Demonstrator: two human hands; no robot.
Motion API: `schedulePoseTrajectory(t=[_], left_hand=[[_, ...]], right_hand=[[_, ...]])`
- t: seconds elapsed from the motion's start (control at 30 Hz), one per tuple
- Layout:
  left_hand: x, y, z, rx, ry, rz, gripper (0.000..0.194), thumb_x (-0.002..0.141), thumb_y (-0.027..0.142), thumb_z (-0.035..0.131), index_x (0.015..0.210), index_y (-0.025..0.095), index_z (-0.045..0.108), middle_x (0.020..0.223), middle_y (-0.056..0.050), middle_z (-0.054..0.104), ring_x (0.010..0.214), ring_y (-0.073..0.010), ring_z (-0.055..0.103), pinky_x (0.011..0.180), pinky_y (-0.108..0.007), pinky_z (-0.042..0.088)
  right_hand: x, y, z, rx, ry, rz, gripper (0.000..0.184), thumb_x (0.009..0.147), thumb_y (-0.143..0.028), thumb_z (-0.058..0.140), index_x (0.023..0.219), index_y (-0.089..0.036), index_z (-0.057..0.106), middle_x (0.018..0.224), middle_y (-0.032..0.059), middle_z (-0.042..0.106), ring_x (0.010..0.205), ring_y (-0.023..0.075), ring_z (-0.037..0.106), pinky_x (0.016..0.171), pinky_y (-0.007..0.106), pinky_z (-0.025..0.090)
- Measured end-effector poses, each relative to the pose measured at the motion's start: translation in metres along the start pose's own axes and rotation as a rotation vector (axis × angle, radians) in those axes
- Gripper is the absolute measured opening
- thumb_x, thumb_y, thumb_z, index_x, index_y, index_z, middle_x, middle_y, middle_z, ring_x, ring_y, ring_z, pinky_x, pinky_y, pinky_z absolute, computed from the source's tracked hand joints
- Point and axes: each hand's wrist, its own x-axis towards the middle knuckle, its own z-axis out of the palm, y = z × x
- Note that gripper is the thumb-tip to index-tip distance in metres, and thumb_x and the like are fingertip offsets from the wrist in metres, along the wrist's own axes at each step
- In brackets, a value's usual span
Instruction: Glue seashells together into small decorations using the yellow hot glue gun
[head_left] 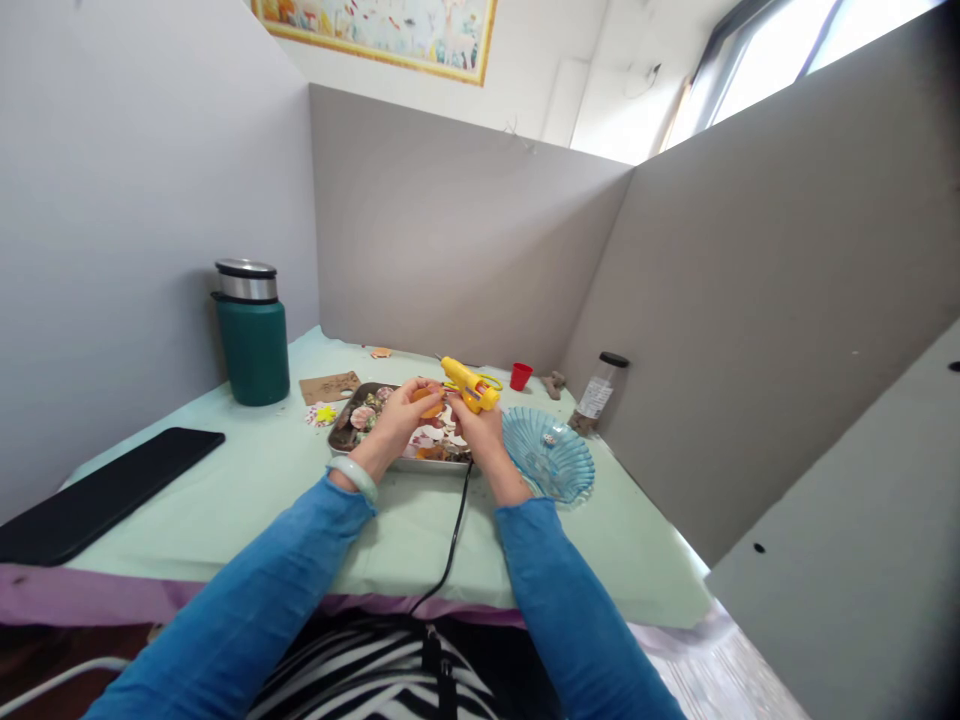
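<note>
My right hand [481, 432] is wrapped round a yellow hot glue gun [466, 382], whose black cord runs down over the table's front edge. Between the fingers of my left hand [405, 412] is an orange shell-like piece [428, 404], partly hidden by them. Both hands are close together above a metal tray [431, 467]. Seashells [364, 417] of several colours lie in its left part, with white and orange-brown pieces in the right part. A blue scalloped glass plate [566, 470] stands just right of my right hand, with a small speckled piece on it.
A green bottle [253, 350] and a black flat pad [112, 495] are at the left. Behind the tray lie a brown board [328, 387], a yellow flower-like piece [325, 414] and a red cup [520, 376]. A black-lidded jar [598, 395] stands by the right partition [750, 300].
</note>
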Motion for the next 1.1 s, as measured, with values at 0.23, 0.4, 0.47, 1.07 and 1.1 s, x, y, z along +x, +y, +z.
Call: schedulePoseTrajectory(t=[0.23, 0.4, 0.47, 1.07, 1.1], left_hand=[[0.0011, -0.0021, 0.0002, -0.008, 0.004, -0.001, 0.044, 0.061, 0.040, 0.085, 0.087, 0.015, 0.059, 0.085, -0.003, 0.061, 0.068, -0.0135, 0.059, 0.054, -0.026, 0.052], [0.0007, -0.0023, -0.0007, -0.004, 0.038, 0.004, 0.047, 0.058, 0.041, 0.087, 0.086, 0.016, 0.059, 0.081, -0.002, 0.060, 0.068, -0.0137, 0.059, 0.054, -0.024, 0.051], [0.0007, -0.0021, -0.0012, 0.003, 0.043, 0.006, 0.047, 0.058, 0.041, 0.087, 0.086, 0.016, 0.059, 0.080, -0.001, 0.059, 0.068, -0.0134, 0.059, 0.054, -0.024, 0.051], [0.0031, -0.0043, -0.0042, 0.041, 0.063, -0.002, 0.048, 0.057, 0.048, 0.086, 0.079, 0.016, 0.058, 0.067, 0.001, 0.059, 0.056, -0.0108, 0.055, 0.050, -0.024, 0.047], [0.0029, -0.0040, -0.0042, 0.041, 0.058, 0.002, 0.047, 0.058, 0.048, 0.086, 0.079, 0.016, 0.058, 0.067, 0.001, 0.059, 0.055, -0.0108, 0.055, 0.050, -0.023, 0.046]], right_hand=[[0.0040, 0.0070, 0.0001, 0.043, -0.003, 0.016, 0.029, 0.072, -0.046, 0.067, 0.065, -0.018, 0.061, 0.054, -0.0006, 0.061, 0.044, 0.0124, 0.054, 0.043, 0.023, 0.041], [0.0024, 0.0055, 0.0004, 0.034, -0.038, 0.013, 0.028, 0.072, -0.046, 0.066, 0.067, -0.018, 0.062, 0.054, -0.0015, 0.060, 0.043, 0.0114, 0.053, 0.043, 0.022, 0.039], [0.0019, 0.0052, 0.0006, 0.032, -0.047, 0.009, 0.029, 0.072, -0.046, 0.067, 0.068, -0.018, 0.063, 0.054, -0.0018, 0.060, 0.042, 0.0108, 0.052, 0.042, 0.022, 0.038], [-0.0017, 0.0000, -0.0004, 0.001, -0.086, -0.012, 0.029, 0.073, -0.046, 0.066, 0.070, -0.018, 0.062, 0.055, -0.0020, 0.059, 0.043, 0.0096, 0.050, 0.045, 0.021, 0.039], [-0.0017, 0.0001, -0.0004, 0.002, -0.090, -0.012, 0.029, 0.073, -0.046, 0.066, 0.070, -0.018, 0.063, 0.056, -0.0020, 0.060, 0.044, 0.0098, 0.050, 0.045, 0.021, 0.039]])
